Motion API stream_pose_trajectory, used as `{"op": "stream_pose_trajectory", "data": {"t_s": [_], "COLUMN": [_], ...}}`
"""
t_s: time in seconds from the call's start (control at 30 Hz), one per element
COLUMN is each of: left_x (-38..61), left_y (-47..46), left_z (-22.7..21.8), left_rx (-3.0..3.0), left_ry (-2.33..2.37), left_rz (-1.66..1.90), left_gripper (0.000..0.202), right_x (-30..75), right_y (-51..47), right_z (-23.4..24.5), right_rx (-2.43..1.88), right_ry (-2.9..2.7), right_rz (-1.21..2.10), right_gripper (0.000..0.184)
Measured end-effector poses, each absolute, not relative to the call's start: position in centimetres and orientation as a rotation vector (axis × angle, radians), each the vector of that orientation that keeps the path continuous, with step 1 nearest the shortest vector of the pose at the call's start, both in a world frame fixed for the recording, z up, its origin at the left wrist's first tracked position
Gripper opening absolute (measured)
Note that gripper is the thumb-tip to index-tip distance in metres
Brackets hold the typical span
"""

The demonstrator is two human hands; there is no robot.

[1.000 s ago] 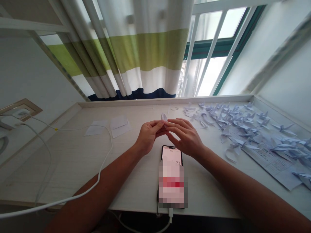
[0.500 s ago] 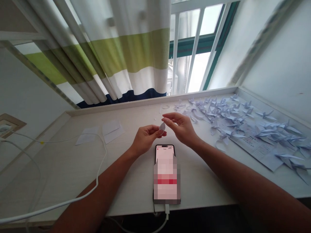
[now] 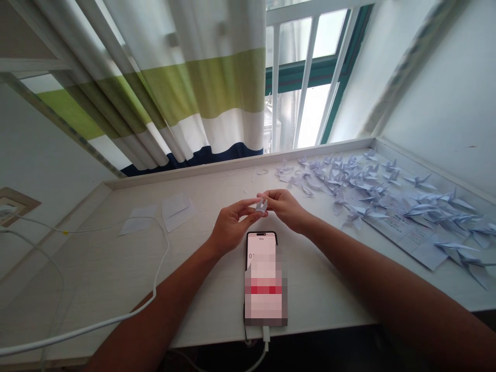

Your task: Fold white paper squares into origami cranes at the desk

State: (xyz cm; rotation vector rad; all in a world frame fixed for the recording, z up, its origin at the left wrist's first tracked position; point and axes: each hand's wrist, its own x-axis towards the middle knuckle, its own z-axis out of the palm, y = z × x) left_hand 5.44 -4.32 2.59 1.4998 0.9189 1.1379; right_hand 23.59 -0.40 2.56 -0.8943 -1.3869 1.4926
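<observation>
A small folded piece of white paper [image 3: 261, 206] is held between my two hands, just beyond the top of the phone. My left hand [image 3: 231, 223] grips it from the left, thumb below and fingers above. From the right, my right hand [image 3: 285, 207] pinches it with its fingers curled. Two pointed parts of the paper stand up with a gap between them. Below the hands the phone [image 3: 263, 268] lies face up, its screen partly blurred out. To the right spread many folded paper cranes [image 3: 344, 175] on the desk.
Flat white paper sheets [image 3: 176, 212] lie on the left of the desk [image 3: 217, 305]. A white cable [image 3: 116, 319] loops across the left side over my forearm. Under some cranes is a printed sheet [image 3: 403, 237]. A raised rim and a curtain [image 3: 217, 77] stand behind.
My right hand has come down and closed on the paper, where before it was held just above. The paper has turned and now shows two points. The view has shifted slightly.
</observation>
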Motion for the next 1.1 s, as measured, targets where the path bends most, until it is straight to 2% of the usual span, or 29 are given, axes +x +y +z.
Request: {"op": "stream_pose_trajectory", "data": {"t_s": [0.1,0.33,0.47,0.73,0.9,1.0,1.1], "left_x": [5.5,5.2,4.9,4.8,5.2,5.6,5.7], "left_y": [-3.9,-3.2,-3.2,-3.2,-3.4,-3.4,-3.3], "left_z": [2.4,2.3,2.3,1.9,1.9,2.2,2.6], "left_rx": [1.472,1.593,1.802,1.973,1.867,1.604,1.289], "left_ry": [0.919,1.036,1.064,0.998,0.906,0.968,0.992], "left_rz": [1.190,1.344,1.428,1.346,1.404,1.464,1.457], "left_gripper": [0.033,0.017,0.017,0.021,0.013,0.013,0.031], "right_x": [23.6,23.9,24.0,24.2,23.8,23.7,23.6], "right_y": [-0.4,-0.4,-0.4,-0.6,-0.9,-0.9,-0.8], "right_z": [2.5,2.9,3.2,3.5,2.8,2.6,2.5], "right_rx": [-0.866,-0.942,-0.976,-0.928,-0.858,-0.863,-0.926], "right_ry": [-1.356,-1.393,-1.339,-1.348,-1.274,-1.316,-1.403], "right_rz": [1.580,1.523,1.565,1.735,1.938,1.821,1.480], "right_gripper": [0.047,0.039,0.035,0.025,0.019,0.026,0.029]}}
